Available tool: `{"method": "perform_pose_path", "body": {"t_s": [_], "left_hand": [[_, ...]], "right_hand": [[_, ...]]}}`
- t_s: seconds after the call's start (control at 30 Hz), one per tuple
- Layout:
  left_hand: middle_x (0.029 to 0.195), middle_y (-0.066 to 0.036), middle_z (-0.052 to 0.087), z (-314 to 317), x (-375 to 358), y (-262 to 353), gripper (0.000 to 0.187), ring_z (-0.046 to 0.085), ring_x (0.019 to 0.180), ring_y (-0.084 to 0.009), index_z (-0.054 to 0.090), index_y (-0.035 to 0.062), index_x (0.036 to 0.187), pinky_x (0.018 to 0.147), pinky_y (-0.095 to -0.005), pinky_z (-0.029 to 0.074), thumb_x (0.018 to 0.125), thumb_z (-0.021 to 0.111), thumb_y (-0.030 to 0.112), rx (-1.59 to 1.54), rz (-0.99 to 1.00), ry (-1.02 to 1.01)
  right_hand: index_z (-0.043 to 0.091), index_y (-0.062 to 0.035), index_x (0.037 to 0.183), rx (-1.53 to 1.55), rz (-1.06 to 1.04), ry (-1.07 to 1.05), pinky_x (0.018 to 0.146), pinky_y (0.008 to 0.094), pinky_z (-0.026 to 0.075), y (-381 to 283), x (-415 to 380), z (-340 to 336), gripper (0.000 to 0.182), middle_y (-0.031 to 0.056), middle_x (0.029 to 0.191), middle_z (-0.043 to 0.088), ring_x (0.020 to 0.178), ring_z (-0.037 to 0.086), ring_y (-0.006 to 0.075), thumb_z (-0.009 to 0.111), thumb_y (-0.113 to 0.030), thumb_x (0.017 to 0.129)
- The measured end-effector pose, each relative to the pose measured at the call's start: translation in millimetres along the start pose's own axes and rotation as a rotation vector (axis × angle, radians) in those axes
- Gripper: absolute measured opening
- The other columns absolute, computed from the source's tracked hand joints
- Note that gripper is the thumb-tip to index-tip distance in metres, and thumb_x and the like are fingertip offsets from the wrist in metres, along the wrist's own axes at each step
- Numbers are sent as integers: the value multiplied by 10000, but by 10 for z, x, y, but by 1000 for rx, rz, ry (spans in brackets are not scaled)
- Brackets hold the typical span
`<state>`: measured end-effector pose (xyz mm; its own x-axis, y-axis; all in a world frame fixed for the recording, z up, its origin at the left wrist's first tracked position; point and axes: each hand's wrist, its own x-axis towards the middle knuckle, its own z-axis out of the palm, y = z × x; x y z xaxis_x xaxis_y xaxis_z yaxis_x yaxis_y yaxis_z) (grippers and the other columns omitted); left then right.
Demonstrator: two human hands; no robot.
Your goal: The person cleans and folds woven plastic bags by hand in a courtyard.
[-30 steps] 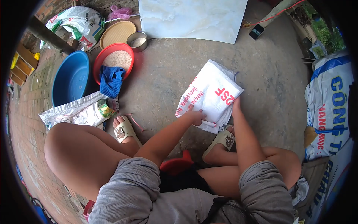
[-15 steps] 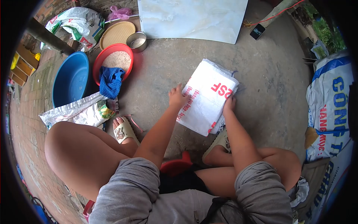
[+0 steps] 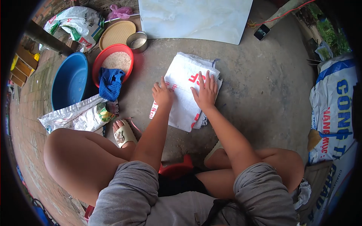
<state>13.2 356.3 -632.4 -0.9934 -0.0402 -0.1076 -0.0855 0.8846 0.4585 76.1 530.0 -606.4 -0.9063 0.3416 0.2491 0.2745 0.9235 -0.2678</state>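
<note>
A stack of folded white woven sacks (image 3: 184, 107) with red lettering lies on the concrete floor in front of me. My left hand (image 3: 163, 94) rests on the left part of the top sack, fingers apart. Flat on the right part, over the red print, lies my right hand (image 3: 206, 91) with its fingers spread. Neither hand grips anything. Edges of the lower sacks show at the top and right of the stack.
Left of me stand a blue basin (image 3: 70, 81) and a red basin (image 3: 126, 55) of pale grain, a blue knitted cloth (image 3: 110, 84) over its rim. Nearby are a metal bowl (image 3: 138, 44) and round tray (image 3: 120, 33). Large printed sacks (image 3: 332, 109) stand at right.
The sack stack has shifted left across the floor. My right hand has gone from its right edge to flat on top; my left hand has moved left with the stack.
</note>
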Motion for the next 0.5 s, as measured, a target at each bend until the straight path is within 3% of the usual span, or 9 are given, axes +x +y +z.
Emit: {"method": "perform_pose_path", "body": {"t_s": [0.03,0.07,0.13,0.17,0.2,0.27,0.3,0.5], "left_hand": [[1511,-169,259,83,-55,-31,669,302,1373,-345,326,248,1462,1099,-512,267,846,585,256,-11,131,30],[1511,-169,259,173,-125,-53,669,302,1373,-345,326,248,1462,1099,-512,267,846,585,256,-11,127,29],[1538,-146,228,239,-299,-6,638,218,1416,-361,302,327,1470,1125,-589,140,879,542,308,159,423,82],[1566,-157,146,267,-361,-16,578,123,1447,-363,292,384,1464,1105,-653,40,916,476,382,104,390,-19],[1566,-157,146,276,-413,-53,578,123,1447,-363,292,384,1464,1105,-653,40,916,476,382,104,391,-20],[1570,-160,126,308,-471,-109,551,105,1449,-363,283,375,1470,1089,-675,19,938,420,427,157,378,-73],[1584,-139,64,284,-458,-112,556,30,1461,-347,232,375,1487,1069,-700,5,953,357,465,215,381,-119],[1583,-158,13,331,-404,-81,573,1,1453,-386,216,370,1493,1008,-764,-19,950,344,503,285,360,-199]], "right_hand": [[203,-197,1509,-138,-314,-83,1103,609,159,-14,5,20,837,200,1542,179,1402,181,433,585,-531,844],[203,-197,1509,-137,-317,-86,1103,609,159,-36,-4,43,837,200,1542,179,1402,181,433,585,-531,844],[199,-219,1512,-128,-226,-210,1106,642,73,-53,-48,144,835,143,1571,118,1424,79,443,580,-537,841],[200,-271,1511,-140,-140,-236,1098,658,44,-22,-63,187,843,132,1582,65,1427,30,451,563,-600,825],[200,-271,1511,-140,-138,-236,1098,658,44,2,-55,156,843,132,1582,65,1427,30,451,563,-600,825],[194,-370,1499,-162,-103,-394,1092,667,31,56,-13,106,832,131,1586,24,1416,4,484,542,-663,802],[184,-457,1476,-183,-104,-418,1084,678,29,79,2,153,814,133,1587,4,1407,-11,506,517,-717,780],[198,-466,1469,-180,-92,-502,1040,734,41,134,66,391,805,134,1586,3,1402,-21,517,486,-750,773]]}}
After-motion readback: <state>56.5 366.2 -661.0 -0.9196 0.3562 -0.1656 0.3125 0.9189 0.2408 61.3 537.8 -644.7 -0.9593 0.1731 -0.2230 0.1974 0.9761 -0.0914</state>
